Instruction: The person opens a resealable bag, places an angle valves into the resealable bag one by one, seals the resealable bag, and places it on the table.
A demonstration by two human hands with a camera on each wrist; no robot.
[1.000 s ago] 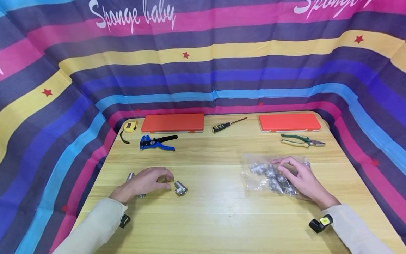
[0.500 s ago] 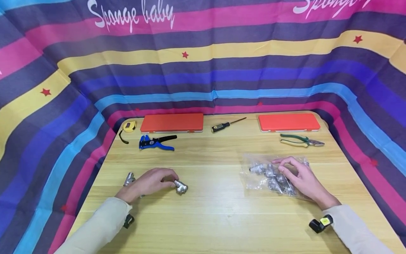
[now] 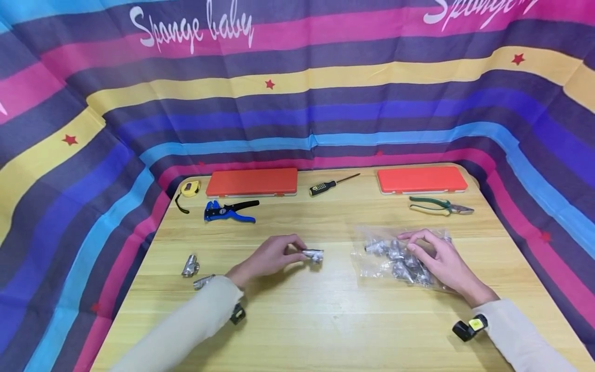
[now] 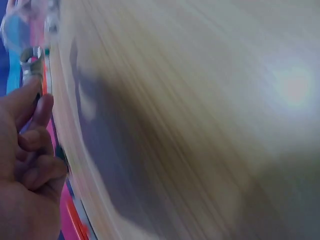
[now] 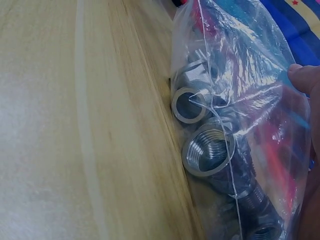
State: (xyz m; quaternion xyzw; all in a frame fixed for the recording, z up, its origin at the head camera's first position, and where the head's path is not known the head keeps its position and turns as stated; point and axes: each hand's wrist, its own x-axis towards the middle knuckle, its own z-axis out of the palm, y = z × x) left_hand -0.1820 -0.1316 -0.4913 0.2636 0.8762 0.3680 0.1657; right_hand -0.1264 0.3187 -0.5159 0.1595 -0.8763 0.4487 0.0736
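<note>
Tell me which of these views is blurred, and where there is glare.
Left wrist view: heavy motion blur smears the table; a bright glare patch at upper right; only the left hand reads. Right wrist view: mostly sharp, with glints on the bag and fittings. Head view: sharp, evenly lit, edges bowed by the wide lens.

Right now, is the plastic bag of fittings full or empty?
Holds fittings, not empty. The plastic bag shows several threaded metal fittings through its clear film; the right hand rests on it.
</note>
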